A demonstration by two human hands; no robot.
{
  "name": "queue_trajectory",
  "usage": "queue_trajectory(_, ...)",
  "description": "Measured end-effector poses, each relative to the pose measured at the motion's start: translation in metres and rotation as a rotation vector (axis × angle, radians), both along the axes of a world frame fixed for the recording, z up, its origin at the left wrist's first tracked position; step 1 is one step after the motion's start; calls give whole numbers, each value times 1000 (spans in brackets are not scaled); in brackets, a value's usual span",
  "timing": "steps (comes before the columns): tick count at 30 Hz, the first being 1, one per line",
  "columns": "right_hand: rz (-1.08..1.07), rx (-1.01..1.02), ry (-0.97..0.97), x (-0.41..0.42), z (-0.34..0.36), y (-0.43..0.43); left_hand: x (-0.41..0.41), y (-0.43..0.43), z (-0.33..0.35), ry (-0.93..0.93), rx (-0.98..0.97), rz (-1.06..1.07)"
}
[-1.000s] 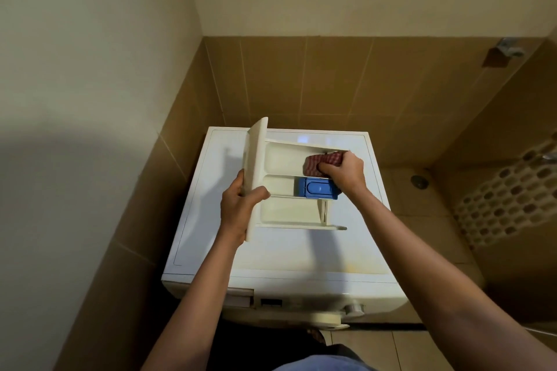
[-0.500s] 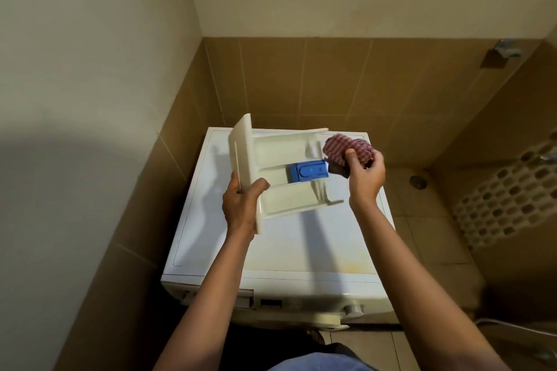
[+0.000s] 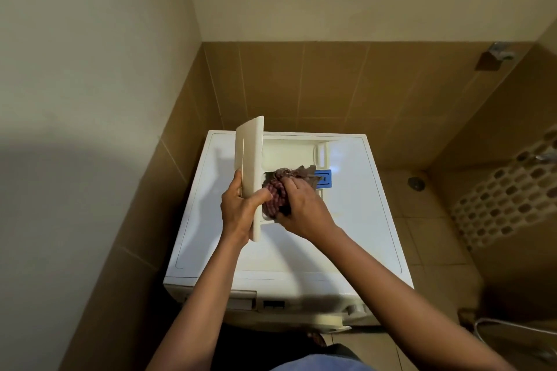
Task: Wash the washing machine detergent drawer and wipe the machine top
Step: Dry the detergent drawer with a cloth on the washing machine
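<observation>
The cream detergent drawer is held above the white washing machine top, its front panel standing upright on the left. My left hand grips that front panel at its lower edge, thumb wrapped over it. My right hand holds a red checked cloth and presses it into the drawer's near compartment, just behind the panel. A blue insert shows in the middle compartment past the cloth.
The machine stands in a corner between a tiled left wall and back wall. Its control panel and dial face me at the front. To the right are a tiled floor with a drain and a perforated mat.
My right hand moved the cloth from the drawer's far right end into the near compartment by the front panel. My left hand levelled the drawer.
</observation>
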State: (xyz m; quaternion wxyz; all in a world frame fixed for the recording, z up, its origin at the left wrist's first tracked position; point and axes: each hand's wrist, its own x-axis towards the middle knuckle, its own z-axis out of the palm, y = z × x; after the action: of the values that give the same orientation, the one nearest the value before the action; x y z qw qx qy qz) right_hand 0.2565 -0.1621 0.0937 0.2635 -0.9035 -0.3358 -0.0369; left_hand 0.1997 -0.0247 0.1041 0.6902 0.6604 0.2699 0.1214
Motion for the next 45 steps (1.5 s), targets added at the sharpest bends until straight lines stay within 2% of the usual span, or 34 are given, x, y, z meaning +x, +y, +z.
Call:
queue_trajectory(4, -7, -140, 45, 6, 8, 13, -4, 1, 4, -8, 55, -45)
queue_trajectory(7, 1, -96, 126, 7, 20, 15, -7, 7, 6, -35, 68, -140)
queue_trajectory(9, -4, -74, 151, 5, 26, 17, -7, 6, 9, -32, 78, -126)
queue_trajectory(14, -173, -328, 120, -8, 38, 37, -11, -11, 10, -3, 3, 21)
queue_trajectory(16, -166, -427, 125, -10, 42, 40, -15, -8, 2, 3, -24, -21)
queue_trajectory(19, -90, -485, 80, -14, 42, 37, -20, 9, 0, 4, 86, -149)
queue_trajectory(21, -79, -417, 38, -16, 35, 32, -21, 20, 5, 5, 122, -217)
queue_trajectory(24, -99, -127, 43, -24, 21, 30, -24, 26, 14, -19, 106, -257)
queue_trajectory(26, -141, 117, 106, -33, 21, 31, -29, 26, 14, -45, 85, -261)
queue_trajectory(28, -116, 237, 195, -36, 23, 30, -32, 30, 14, -58, 67, -264)
queue_trajectory(30, -36, 245, 293, -33, 25, 26, -31, 38, 15, -34, 77, -281)
queue_trajectory(32, 25, 209, 309, -28, 22, 22, -31, 42, 17, -7, 96, -285)
queue_trajectory(37, -31, 216, 149, -36, 18, 27, -39, 35, 13, 2, 101, -214)
queue_trajectory(40, -56, 133, -190, -50, 8, 29, -40, 35, 12, -7, 142, -186)
queue_trajectory(42, -66, 61, -318, -52, -2, 17, -39, 42, 12, -6, 190, -134)
queue_trajectory(44, -105, 43, -313, -52, -13, -5, -38, 54, 12, -2, 177, -72)
queue_trajectory(45, -191, 126, -227, -57, -14, -15, -38, 61, 12, -2, 141, -44)
